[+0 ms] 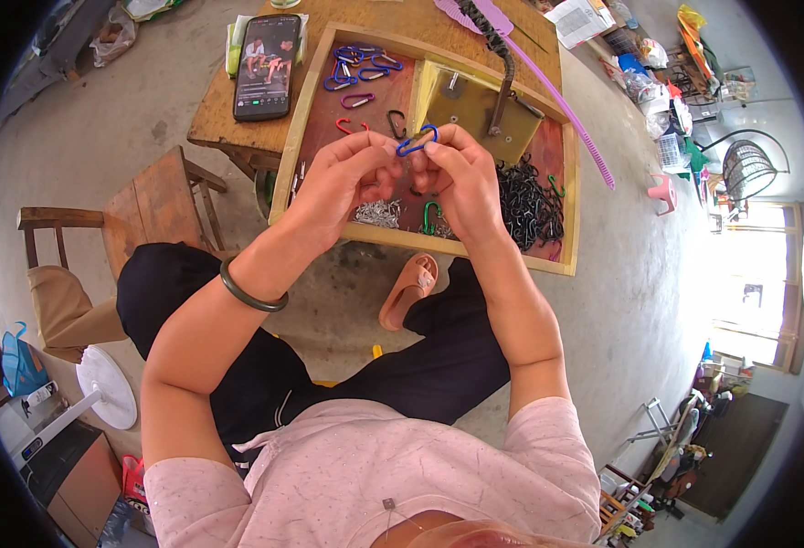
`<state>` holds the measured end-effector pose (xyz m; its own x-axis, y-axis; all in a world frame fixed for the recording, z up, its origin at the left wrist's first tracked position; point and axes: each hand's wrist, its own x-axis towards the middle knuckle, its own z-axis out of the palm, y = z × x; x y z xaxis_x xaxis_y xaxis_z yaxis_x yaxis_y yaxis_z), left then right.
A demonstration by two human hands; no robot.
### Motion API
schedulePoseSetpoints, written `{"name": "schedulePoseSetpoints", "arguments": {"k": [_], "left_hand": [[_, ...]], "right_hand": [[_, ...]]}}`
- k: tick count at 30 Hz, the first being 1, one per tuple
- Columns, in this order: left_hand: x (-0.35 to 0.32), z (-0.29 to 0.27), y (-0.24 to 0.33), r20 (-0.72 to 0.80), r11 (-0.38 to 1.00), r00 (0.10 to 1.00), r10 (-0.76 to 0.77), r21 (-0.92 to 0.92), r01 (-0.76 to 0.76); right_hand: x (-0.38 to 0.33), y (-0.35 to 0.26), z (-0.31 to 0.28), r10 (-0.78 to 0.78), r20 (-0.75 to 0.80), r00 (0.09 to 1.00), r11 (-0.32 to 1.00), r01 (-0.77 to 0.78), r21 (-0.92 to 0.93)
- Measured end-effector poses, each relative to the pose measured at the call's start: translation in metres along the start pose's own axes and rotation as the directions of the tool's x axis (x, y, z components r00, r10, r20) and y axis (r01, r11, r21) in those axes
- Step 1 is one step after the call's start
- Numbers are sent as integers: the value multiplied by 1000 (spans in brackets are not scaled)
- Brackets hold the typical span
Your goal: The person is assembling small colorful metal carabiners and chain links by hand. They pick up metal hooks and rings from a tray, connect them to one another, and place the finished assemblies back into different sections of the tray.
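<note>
Above the middle of a shallow wooden tray [306, 110], a blue carabiner frame [411, 149] is held up between both my hands. My left hand [356, 175] pinches its left end with thumb and forefinger. At its right end, my right hand [461, 173] grips it the same way. My fingers hide part of it, and whether a small part is also in them I cannot make out. Under my hands lie a heap of small silver pins [379, 214] and a green hook-shaped frame [432, 217]. A black frame [396, 121] lies just beyond my left fingertips.
Blue carabiners [362, 68] and a purple one [357, 100] lie at the tray's far left. Black hooks [530, 205] are heaped at its right. A lever press [502, 105] stands on a yellowish plate behind my right hand. A phone [265, 73] leans left; a wooden chair [151, 215] stands nearby.
</note>
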<state>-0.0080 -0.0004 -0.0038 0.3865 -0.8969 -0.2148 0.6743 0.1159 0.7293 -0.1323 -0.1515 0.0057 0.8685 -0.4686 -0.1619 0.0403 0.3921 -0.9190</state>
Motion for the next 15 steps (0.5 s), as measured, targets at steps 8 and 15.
{"name": "schedulePoseSetpoints", "arguments": {"k": [8,15], "left_hand": [[0,-2,0,-3,1000,1000,10,16,-10],[0,-3,0,-19,999,999,25,48,-24]], "right_hand": [[-5,-1,4,-150,-49,988,975,139,-176],[-8,-1,11,-295,-36,955,914,271,-302]]}}
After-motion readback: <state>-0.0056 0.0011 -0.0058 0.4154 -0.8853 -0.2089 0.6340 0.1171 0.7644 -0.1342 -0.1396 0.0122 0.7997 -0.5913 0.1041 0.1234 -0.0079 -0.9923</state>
